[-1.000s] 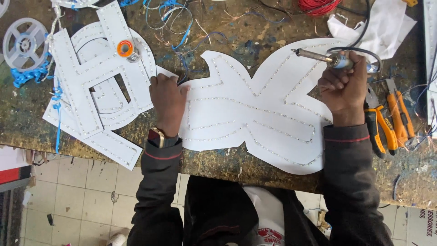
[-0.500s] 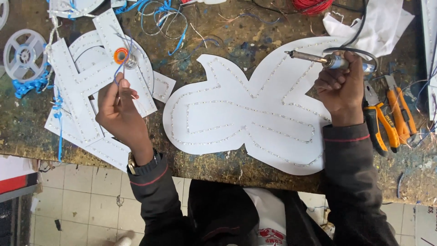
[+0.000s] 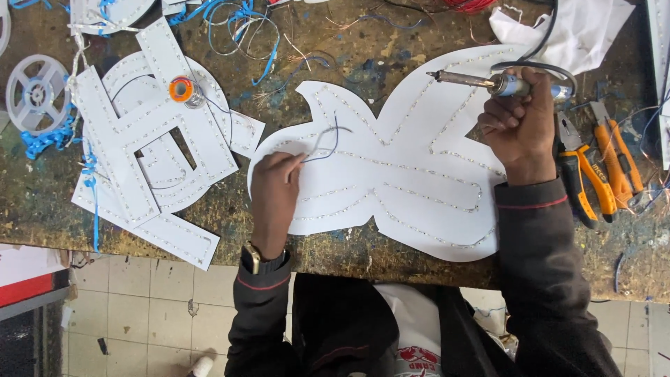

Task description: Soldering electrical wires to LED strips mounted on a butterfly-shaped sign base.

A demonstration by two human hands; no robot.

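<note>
A large white cut-out board (image 3: 391,174) with dotted light strips along its outline lies on the stained workbench (image 3: 363,63). My left hand (image 3: 273,195) rests on its left part and pinches a thin dark wire (image 3: 328,143) that curves up over the board. My right hand (image 3: 520,122) grips a soldering iron (image 3: 481,82) above the board's upper right, its tip pointing left and held off the surface.
A stack of white letter-shaped boards (image 3: 139,153) lies at the left with an orange solder spool (image 3: 183,89) on top. An empty white reel (image 3: 35,92) sits far left. Orange-handled pliers (image 3: 593,174) lie at the right. Blue wires (image 3: 230,28) tangle at the top.
My left hand went to the solder spool on the left stack, then came back onto the big board holding a thin wire. My right hand with the iron stayed nearly still.
</note>
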